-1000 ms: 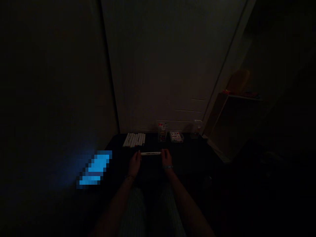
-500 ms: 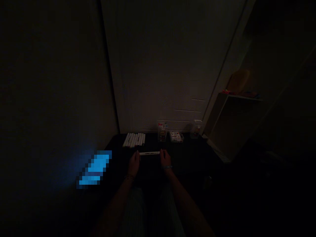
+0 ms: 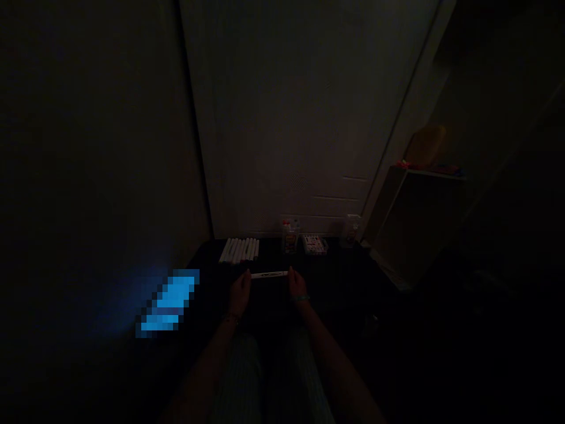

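Dark table [image 3: 335, 282]: both hands' grip pinches white marker [image 3: 269, 274] ends.

A dim room in a home: panelled door [image 3: 304, 118], low shelf unit [image 3: 419, 206], markers [image 3: 239, 249] on a dark desk [image 3: 335, 277].

two hands show: the left hand [image 3: 239, 292] and the right hand [image 3: 297, 285]. between them is one white marker [image 3: 269, 274]. behind it lies one row of white markers [image 3: 239, 249], about seven, too dim to count exactly. three small containers [image 3: 290, 237] stand beside the row.
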Demonstrator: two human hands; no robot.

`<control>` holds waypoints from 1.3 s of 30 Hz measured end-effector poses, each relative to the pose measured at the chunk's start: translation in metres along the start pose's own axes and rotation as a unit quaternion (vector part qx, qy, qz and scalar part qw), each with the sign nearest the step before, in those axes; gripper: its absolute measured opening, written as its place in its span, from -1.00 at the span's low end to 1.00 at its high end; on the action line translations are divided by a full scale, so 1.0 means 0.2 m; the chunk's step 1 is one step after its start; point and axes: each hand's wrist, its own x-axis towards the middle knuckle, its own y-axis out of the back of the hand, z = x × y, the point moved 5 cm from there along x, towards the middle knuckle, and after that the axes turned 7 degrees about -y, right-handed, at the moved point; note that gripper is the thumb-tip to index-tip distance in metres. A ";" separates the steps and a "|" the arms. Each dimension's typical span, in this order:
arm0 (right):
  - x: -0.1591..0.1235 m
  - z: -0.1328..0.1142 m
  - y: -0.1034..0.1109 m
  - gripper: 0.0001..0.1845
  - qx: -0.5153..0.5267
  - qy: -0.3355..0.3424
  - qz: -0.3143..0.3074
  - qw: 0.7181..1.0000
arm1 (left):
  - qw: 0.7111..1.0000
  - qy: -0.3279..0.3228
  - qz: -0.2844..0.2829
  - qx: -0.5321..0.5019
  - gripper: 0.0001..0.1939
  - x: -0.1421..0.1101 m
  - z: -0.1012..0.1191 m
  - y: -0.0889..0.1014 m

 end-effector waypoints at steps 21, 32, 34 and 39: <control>0.00 -0.01 -0.01 -0.51 -0.006 0.004 0.002 1.000 | 1.000 0.004 -0.001 -0.001 -0.46 -0.03 0.09 0.01; -0.01 0.00 0.00 -0.51 -0.007 0.000 -0.001 1.000 | 0.999 -0.012 -0.051 0.003 -0.49 -0.01 0.03 -0.02; -0.01 -0.01 0.00 -0.52 -0.004 0.005 0.000 1.000 | 0.998 -0.013 -0.056 0.002 -0.48 -0.01 0.02 -0.02; -0.01 -0.01 0.00 -0.53 -0.013 0.005 0.001 1.000 | 0.998 0.002 -0.059 0.006 -0.47 -0.01 0.04 -0.01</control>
